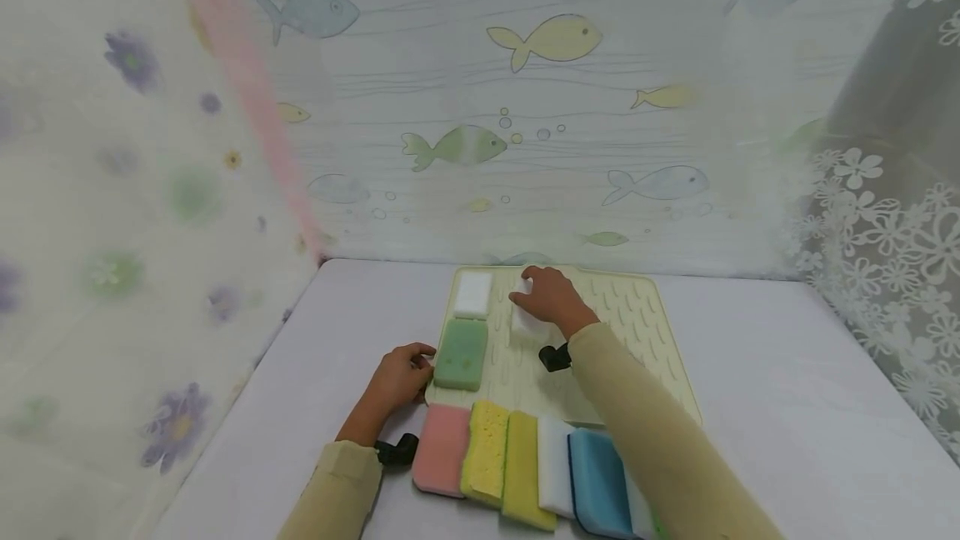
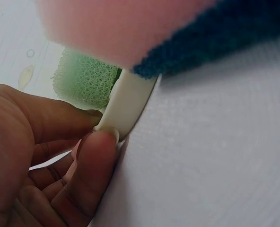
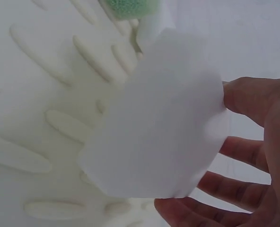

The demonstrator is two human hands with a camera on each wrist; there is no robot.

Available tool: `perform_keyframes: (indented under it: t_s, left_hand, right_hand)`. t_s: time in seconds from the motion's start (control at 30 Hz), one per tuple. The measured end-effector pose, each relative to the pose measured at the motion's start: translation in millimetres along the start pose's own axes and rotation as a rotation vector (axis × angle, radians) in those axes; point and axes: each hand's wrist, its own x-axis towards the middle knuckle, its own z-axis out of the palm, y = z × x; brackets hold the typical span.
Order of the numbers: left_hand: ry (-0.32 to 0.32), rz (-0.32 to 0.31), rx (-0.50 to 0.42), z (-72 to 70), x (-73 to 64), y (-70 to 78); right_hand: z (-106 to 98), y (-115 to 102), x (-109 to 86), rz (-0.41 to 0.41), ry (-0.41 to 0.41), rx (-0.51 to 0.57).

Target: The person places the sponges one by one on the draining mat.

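Note:
My right hand grips a white sponge by its edge, thumb on one side and fingers on the other, over the cream ridged drying mat. My left hand pinches the mat's raised left rim between thumb and finger. Close to the left hand, a green sponge lies on the mat, in line with another white sponge at the far left corner. A pink sponge with a dark blue scouring side sits just in front of the left hand.
Along the mat's near edge, a row continues with two yellow sponges, a white one and a blue one; the right sleeve covers part of its end. A fish-patterned curtain hangs behind the white table.

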Motion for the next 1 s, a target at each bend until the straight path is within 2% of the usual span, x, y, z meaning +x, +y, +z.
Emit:
perform_keyframes:
  t_s: [0.27, 0.73, 1.0]
  left_hand:
    - [0.014, 0.009, 0.039, -1.6, 0.5, 1.4]
    - [0.003, -0.007, -0.014, -1.5, -0.6, 1.5]
    - [-0.002, -0.005, -0.011, -0.4, -0.8, 0.3]
  right_hand:
    - [8.9, -3.8, 13.1, 0.026, 0.022, 0.012]
    - [25.5, -5.8, 37.5, 0.042, 0.065, 0.013]
    - [38.4, -6.3, 42.9, 0.043, 0.118, 0.000]
